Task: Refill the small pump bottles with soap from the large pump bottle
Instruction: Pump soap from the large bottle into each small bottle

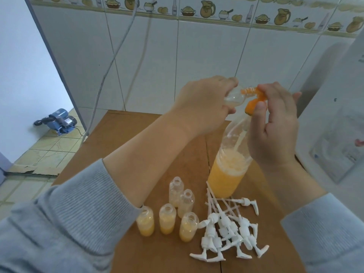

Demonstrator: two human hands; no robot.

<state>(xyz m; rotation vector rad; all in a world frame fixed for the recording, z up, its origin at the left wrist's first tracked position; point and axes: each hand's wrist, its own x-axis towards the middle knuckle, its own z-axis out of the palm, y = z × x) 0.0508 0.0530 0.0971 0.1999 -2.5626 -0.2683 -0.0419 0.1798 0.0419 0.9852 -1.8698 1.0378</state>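
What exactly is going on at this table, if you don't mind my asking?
A person is refilling small pump bottles with orange soap. The left hand holds a small bottle tilted against the orange nozzle of the large pump bottle, while the right hand presses on the pump head. On the wooden table stand five more small open bottles: three partly filled, two behind looking nearly empty. Their white pump tops lie in a heap beside them.
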